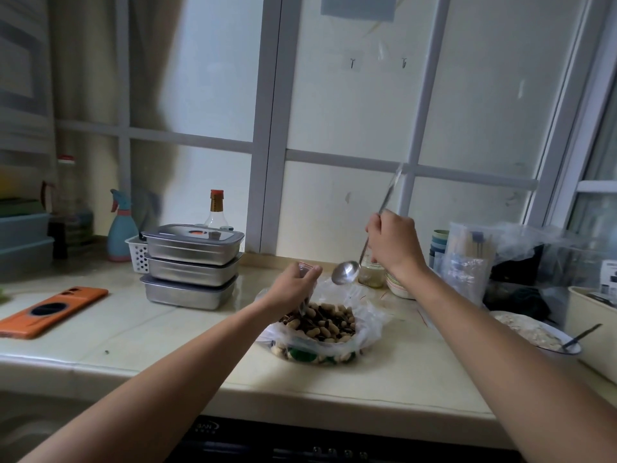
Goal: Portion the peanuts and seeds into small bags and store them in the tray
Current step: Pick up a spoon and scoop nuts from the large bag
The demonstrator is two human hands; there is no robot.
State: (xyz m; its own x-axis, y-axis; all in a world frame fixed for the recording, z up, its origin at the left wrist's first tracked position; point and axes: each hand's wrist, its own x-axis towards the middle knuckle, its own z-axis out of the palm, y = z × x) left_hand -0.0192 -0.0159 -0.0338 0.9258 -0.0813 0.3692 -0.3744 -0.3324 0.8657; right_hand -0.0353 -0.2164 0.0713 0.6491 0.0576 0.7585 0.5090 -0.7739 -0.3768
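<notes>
On the counter (167,329), dead centre, sits the big open bag (367,317), heaped with peanuts and seeds (320,324). Left hand (293,285) hovers right over it, fingers curled, pinching a small clear bag (305,297) near its mouth. Right hand (392,243), at one o'clock of the heap, fingers wrapped round a long ladle (346,272), its bowl hanging just above the big bag's far edge. Stacked steel trays (192,265) stand at ten o'clock.

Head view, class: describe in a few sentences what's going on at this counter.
A person is portioning nuts. The left hand holds a small clear bag over the large open bag of peanuts and seeds. The right hand grips a long metal ladle, its bowl seemingly empty, held just above that pile. Three steel trays sit stacked to the left.
</notes>
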